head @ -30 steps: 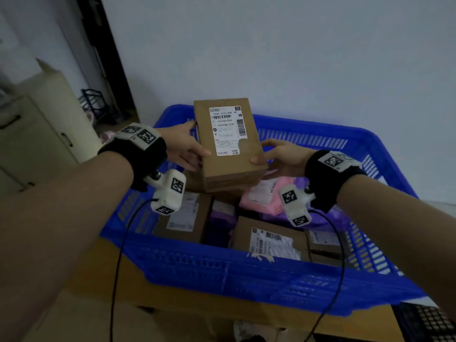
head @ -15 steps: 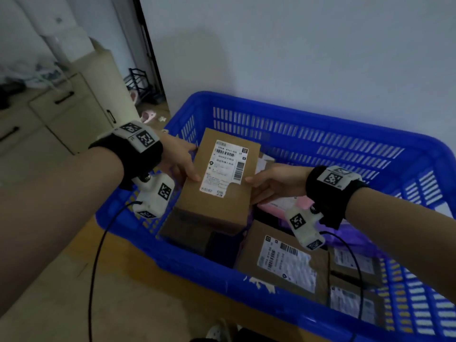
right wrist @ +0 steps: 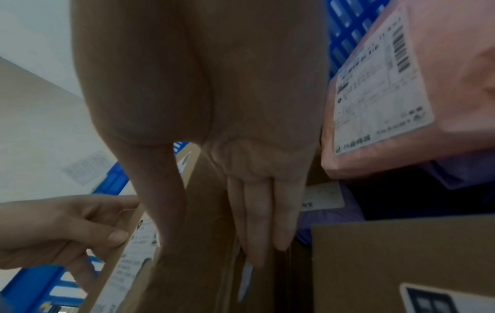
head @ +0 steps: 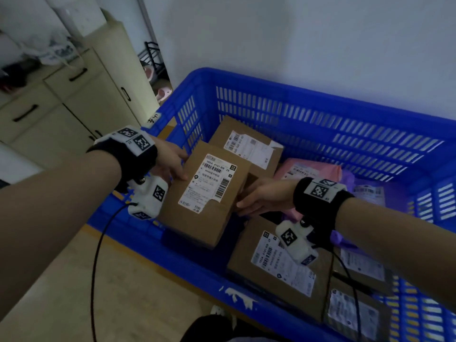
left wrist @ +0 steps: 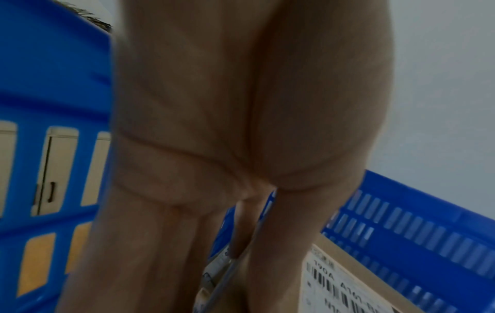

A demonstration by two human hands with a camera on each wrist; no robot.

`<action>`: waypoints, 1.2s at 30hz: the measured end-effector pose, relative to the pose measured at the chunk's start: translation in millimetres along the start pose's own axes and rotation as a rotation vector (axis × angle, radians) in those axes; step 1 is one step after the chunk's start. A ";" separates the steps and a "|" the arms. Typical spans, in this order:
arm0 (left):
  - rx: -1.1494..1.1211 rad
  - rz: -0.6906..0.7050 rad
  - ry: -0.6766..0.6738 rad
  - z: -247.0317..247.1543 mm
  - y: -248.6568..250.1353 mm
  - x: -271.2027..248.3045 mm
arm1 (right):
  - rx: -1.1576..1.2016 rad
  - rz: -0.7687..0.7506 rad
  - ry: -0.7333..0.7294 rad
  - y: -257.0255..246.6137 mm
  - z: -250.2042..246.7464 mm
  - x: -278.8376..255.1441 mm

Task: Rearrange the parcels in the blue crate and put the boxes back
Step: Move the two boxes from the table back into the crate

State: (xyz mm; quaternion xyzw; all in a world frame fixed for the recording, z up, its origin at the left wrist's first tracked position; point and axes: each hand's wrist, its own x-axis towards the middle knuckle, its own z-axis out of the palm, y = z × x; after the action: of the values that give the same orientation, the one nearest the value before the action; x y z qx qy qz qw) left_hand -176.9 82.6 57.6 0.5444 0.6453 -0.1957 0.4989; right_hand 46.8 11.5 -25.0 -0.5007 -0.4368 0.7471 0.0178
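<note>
A brown cardboard box point(head: 207, 193) with a white shipping label is held tilted over the near-left corner of the blue crate point(head: 308, 95). My left hand point(head: 177, 169) grips its left edge, thumb on top. My right hand point(head: 246, 201) grips its right side, thumb over the top edge and fingers flat along the side wall point(right wrist: 257, 222). In the right wrist view the left hand point(right wrist: 80, 228) pinches the box's point(right wrist: 192, 243) far edge. The left wrist view shows my palm, the box label point(left wrist: 337, 283) and the crate wall point(left wrist: 415, 228).
Other parcels lie in the crate: a labelled box point(head: 246, 144) at the far left, a pink bag point(head: 313, 169), a purple bag point(head: 370, 191), a box point(head: 278, 265) near the front, and more boxes point(head: 355, 309) at the near right. A beige cabinet point(head: 74, 102) stands left; a wall rises behind.
Both hands have carried the box down and toward the crate's near-left corner, tilting it. The head view has swung left and closer to the crate.
</note>
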 end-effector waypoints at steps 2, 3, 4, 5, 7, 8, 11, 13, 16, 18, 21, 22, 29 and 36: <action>0.028 -0.030 0.017 0.1 -1.6 8.1 | 0.014 0.004 -0.020 2.9 1.4 6.9; 0.041 -0.041 0.024 0.6 -2.2 11.5 | 0.019 0.003 -0.024 5.0 2.0 10.6; 0.053 -0.052 0.032 1.3 -2.1 14.1 | 0.027 0.001 -0.028 6.7 2.4 14.5; 0.057 -0.059 0.038 1.8 -2.7 17.0 | 0.038 -0.002 -0.031 8.4 3.2 18.1; 0.031 -0.073 0.046 3.0 -3.8 22.0 | 0.062 -0.006 -0.027 11.0 3.9 24.4; 0.019 -0.078 0.052 3.5 -4.1 23.7 | 0.073 -0.009 -0.020 11.6 3.9 26.6; 0.013 -0.090 0.077 3.1 -5.0 27.0 | 0.102 -0.023 0.011 13.1 5.1 32.1; 0.035 -0.084 0.110 1.6 -5.8 28.6 | 0.138 -0.049 0.071 14.9 7.0 36.2; 0.069 -0.041 0.200 -0.8 -4.6 29.9 | 0.279 -0.167 0.236 18.6 9.7 43.9; 0.060 -0.013 0.218 -1.8 -3.3 29.1 | 0.375 -0.240 0.292 18.7 14.1 47.9; 0.085 0.022 0.219 -3.3 -2.0 28.4 | 0.449 -0.308 0.335 18.1 22.9 53.7; 0.121 0.033 0.231 -3.7 -1.8 28.6 | 0.458 -0.325 0.346 17.8 25.5 55.8; 0.411 0.109 0.269 -1.4 -2.9 31.0 | 0.431 -0.372 0.398 11.4 33.5 63.9; 0.545 0.173 0.282 5.7 2.9 37.1 | 0.127 -0.329 0.537 -2.5 37.0 62.8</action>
State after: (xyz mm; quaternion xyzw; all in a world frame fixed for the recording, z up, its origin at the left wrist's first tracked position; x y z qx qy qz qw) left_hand -168.5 97.8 24.3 0.7327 0.5832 -0.2407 0.2550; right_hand -13.7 18.7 -65.0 -0.6004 -0.4441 0.6013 0.2841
